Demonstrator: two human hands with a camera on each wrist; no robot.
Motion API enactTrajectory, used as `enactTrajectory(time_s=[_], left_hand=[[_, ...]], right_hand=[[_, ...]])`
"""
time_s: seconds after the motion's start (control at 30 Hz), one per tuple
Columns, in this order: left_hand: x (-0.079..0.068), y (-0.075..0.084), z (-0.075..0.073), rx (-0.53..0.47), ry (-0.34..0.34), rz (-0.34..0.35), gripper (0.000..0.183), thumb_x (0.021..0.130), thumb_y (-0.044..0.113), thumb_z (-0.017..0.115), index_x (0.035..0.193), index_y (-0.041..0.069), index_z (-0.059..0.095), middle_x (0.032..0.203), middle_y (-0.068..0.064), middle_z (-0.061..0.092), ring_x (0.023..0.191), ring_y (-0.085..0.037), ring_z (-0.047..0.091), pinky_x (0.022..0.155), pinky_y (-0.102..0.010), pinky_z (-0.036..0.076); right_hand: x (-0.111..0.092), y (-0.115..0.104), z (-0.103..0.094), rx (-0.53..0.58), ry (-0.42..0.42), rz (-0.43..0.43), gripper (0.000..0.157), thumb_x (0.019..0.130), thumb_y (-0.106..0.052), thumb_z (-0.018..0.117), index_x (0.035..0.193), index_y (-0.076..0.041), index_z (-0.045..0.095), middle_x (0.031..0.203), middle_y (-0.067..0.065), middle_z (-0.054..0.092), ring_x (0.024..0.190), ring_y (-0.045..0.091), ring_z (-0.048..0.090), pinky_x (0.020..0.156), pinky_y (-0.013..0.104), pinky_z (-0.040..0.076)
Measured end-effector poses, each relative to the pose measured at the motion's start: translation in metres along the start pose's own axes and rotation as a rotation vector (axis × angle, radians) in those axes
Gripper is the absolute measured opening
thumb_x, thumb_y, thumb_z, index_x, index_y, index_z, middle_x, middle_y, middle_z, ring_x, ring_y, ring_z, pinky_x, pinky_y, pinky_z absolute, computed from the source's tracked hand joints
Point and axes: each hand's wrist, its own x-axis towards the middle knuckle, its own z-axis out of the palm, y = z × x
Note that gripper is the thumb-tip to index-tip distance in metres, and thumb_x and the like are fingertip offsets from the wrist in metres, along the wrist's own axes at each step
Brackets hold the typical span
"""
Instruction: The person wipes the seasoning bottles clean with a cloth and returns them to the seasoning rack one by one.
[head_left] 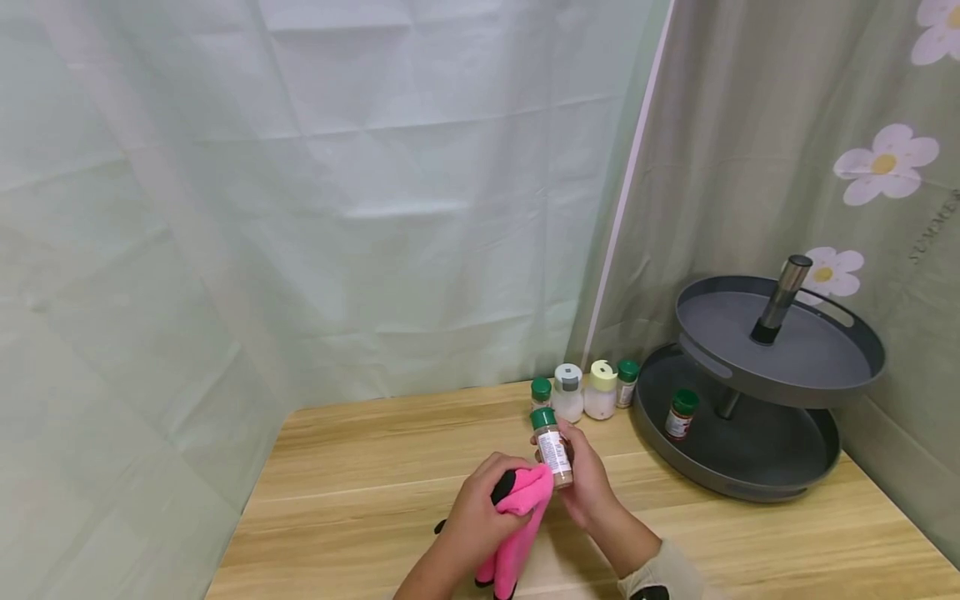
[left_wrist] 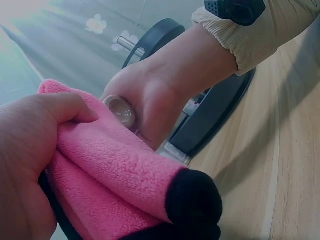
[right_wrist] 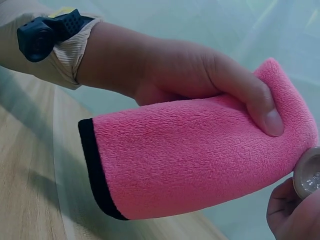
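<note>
A spice jar (head_left: 553, 452) with a green lid and a white label is gripped in my right hand (head_left: 588, 479), tilted over the table. My left hand (head_left: 480, 508) holds a pink cloth (head_left: 517, 542) with black edging, its thumb pressing on the fabric. The cloth touches the jar near its lower end. In the left wrist view the jar's round base (left_wrist: 120, 111) shows beside the cloth's fold. The right wrist view shows the cloth (right_wrist: 200, 150) hanging from the left hand (right_wrist: 200, 75), with the jar's base (right_wrist: 309, 172) at the right edge.
Behind the hands stand a green-lidded jar (head_left: 541, 392), a grey-topped jar (head_left: 568, 396), a yellow-topped jar (head_left: 601, 392) and another green-lidded jar (head_left: 627, 383). To the right is a dark two-tier tray (head_left: 750, 492), with a green-lidded jar (head_left: 681, 414) on its lower tier. Curtains hang behind the wooden table (head_left: 337, 492).
</note>
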Motion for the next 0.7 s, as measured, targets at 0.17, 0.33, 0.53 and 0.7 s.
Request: enactTrajectory(time_s=[0.17, 0.33, 0.53, 0.7], left_hand=[[0.003, -0.003, -0.004, -0.045, 0.094, -0.053, 0.048, 0.080, 0.008, 0.082, 0.117, 0.032, 0.065, 0.115, 0.010, 0.064, 0.107, -0.013, 0.062, 0.091, -0.025, 0.053], [0.007, -0.005, -0.013, -0.099, 0.237, -0.095, 0.047, 0.081, 0.008, 0.082, 0.118, 0.031, 0.064, 0.116, 0.009, 0.064, 0.107, -0.017, 0.061, 0.089, -0.027, 0.055], [0.007, -0.005, -0.019, -0.096, 0.266, -0.089, 0.045, 0.081, 0.010, 0.083, 0.118, 0.028, 0.065, 0.118, 0.004, 0.064, 0.108, -0.018, 0.061, 0.089, -0.027, 0.055], [0.005, -0.002, -0.014, -0.049, 0.166, -0.048, 0.050, 0.078, 0.004, 0.083, 0.117, 0.030, 0.065, 0.115, 0.007, 0.064, 0.107, -0.014, 0.061, 0.090, -0.025, 0.053]], right_hand=[[-0.001, 0.001, 0.002, -0.028, -0.081, 0.038, 0.047, 0.107, -0.032, 0.032, 0.146, -0.006, 0.035, 0.103, -0.002, 0.061, 0.086, 0.008, 0.059, 0.072, 0.023, 0.051], [-0.004, 0.004, 0.001, -0.052, -0.229, 0.086, 0.034, 0.108, -0.033, 0.033, 0.130, -0.014, 0.049, 0.098, -0.005, 0.061, 0.084, 0.008, 0.058, 0.077, 0.029, 0.049], [-0.006, 0.003, 0.000, -0.045, -0.271, 0.087, 0.027, 0.108, -0.034, 0.037, 0.105, -0.018, 0.059, 0.090, -0.005, 0.061, 0.082, 0.007, 0.058, 0.074, 0.026, 0.051], [-0.006, 0.004, 0.000, -0.030, -0.201, 0.037, 0.028, 0.108, -0.033, 0.038, 0.107, -0.018, 0.062, 0.093, -0.006, 0.064, 0.083, 0.006, 0.060, 0.075, 0.024, 0.052]])
